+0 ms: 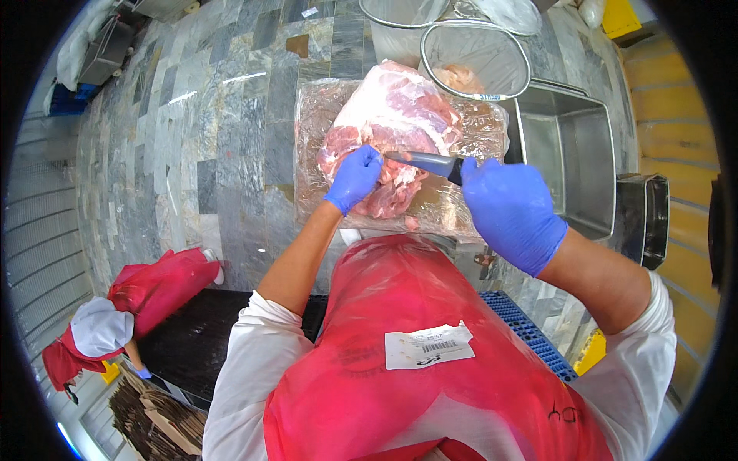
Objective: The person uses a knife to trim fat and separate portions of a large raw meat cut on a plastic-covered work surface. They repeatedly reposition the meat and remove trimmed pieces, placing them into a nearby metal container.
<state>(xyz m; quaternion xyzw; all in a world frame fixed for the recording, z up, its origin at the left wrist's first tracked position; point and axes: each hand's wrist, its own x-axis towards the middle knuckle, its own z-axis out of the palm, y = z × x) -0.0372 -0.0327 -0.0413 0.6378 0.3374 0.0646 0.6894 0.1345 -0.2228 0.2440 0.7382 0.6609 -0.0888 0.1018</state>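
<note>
A large cut of raw meat (403, 115), pink with a white layer of fat, lies on a board wrapped in clear plastic (480, 200). My left hand (356, 178), in a blue glove, is closed in a pinch at the near left side of the meat. In my right hand (513, 211), also gloved in blue, is the black handle of a knife (430, 162). Its blade points left across the meat, with the tip close to my left fingers. Whether the tip is in the flesh or only resting on it, I cannot tell.
Beyond the board stands a round hoop bin lined with clear plastic (528, 65), pale scraps inside. A deep steel tub (607, 154) is at the right, a smaller steel container (656, 223) beside it. Another person in a red apron (165, 284) works at the lower left.
</note>
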